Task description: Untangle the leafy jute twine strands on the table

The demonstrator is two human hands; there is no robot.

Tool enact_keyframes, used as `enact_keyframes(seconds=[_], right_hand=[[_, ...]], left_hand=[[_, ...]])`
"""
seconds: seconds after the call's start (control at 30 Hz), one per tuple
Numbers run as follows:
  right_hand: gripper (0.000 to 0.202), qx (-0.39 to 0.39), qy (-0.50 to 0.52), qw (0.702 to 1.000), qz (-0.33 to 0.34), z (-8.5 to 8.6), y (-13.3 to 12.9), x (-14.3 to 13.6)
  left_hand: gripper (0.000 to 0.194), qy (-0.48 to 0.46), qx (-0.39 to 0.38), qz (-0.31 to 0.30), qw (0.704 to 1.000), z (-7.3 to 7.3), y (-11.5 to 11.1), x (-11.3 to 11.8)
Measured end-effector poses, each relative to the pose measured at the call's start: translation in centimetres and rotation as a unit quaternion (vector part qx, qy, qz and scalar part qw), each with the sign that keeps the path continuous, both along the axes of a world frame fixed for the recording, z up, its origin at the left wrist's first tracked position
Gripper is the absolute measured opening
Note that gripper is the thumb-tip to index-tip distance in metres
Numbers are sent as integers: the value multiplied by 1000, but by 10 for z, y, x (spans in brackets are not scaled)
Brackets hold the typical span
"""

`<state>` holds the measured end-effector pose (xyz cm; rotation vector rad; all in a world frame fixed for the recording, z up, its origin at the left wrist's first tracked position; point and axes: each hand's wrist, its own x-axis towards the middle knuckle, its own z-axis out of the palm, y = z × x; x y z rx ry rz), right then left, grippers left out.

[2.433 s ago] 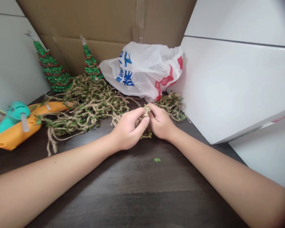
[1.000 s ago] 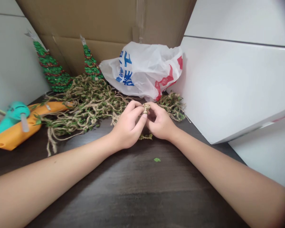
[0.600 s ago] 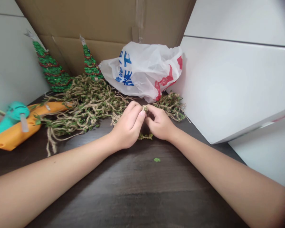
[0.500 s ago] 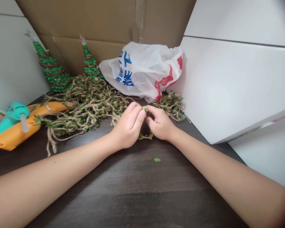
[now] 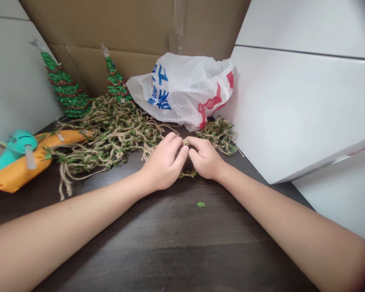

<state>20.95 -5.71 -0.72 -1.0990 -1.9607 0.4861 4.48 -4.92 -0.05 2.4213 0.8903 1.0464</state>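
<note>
Near the middle of the view, my left hand [image 5: 167, 162] and my right hand [image 5: 207, 158] meet, both closed on a small knotted piece of leafy twine [image 5: 186, 142] between the fingertips. Most of that piece is hidden by my fingers. Below them, a strand of green leaves [image 5: 187, 174] lies on the dark table [image 5: 158, 247]. A big tangle of twine with green leaves [image 5: 118, 129] spreads to the left, and a smaller tangle [image 5: 219, 136] sits behind my right hand.
A white plastic bag [image 5: 185, 89] lies at the back before a cardboard sheet [image 5: 109, 24]. Two green tinsel trees [image 5: 68, 91] stand back left. A teal glue gun [image 5: 21, 144] rests by an orange holder [image 5: 33, 168]. One loose leaf [image 5: 201, 204] lies in front; a white box [image 5: 304, 113] is right.
My left thumb has shifted slightly down and right, and my fingers have moved a little around the knotted twine. Both hands otherwise keep their place.
</note>
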Motion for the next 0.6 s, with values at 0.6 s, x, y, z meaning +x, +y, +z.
enact_keyframes(seconds=[0.6], right_hand=[[16, 1, -26, 1000, -17, -1, 1, 0]], left_hand=[[28, 19, -23, -3, 1000, -1, 2, 1]])
